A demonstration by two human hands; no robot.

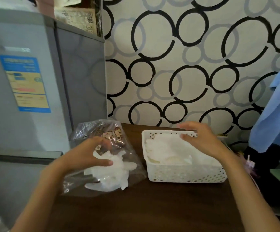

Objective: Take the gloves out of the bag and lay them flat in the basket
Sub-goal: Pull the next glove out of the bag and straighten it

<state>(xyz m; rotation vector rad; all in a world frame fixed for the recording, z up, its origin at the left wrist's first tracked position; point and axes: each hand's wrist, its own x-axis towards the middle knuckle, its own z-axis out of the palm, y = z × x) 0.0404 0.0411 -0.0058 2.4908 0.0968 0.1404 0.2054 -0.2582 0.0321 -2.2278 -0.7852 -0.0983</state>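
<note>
Left hand (87,154) grips white gloves (109,174) inside the clear plastic bag (89,129) on the table (144,206); right hand (202,139), fingers relaxed, rests above gloves lying in the white basket (186,173)

No wording can be read anywhere. The grey refrigerator (27,81) at nine o'clock carries a silver brand badge (17,49) near its top and a blue and yellow energy label (25,83) below it, both too blurred to make out. Newsprint sheets (76,19) on top of the refrigerator at eleven o'clock show dense columns of print that are too small to read, and the clear plastic bag (102,131) on the desk bears cartoon figures but no legible text.
</note>
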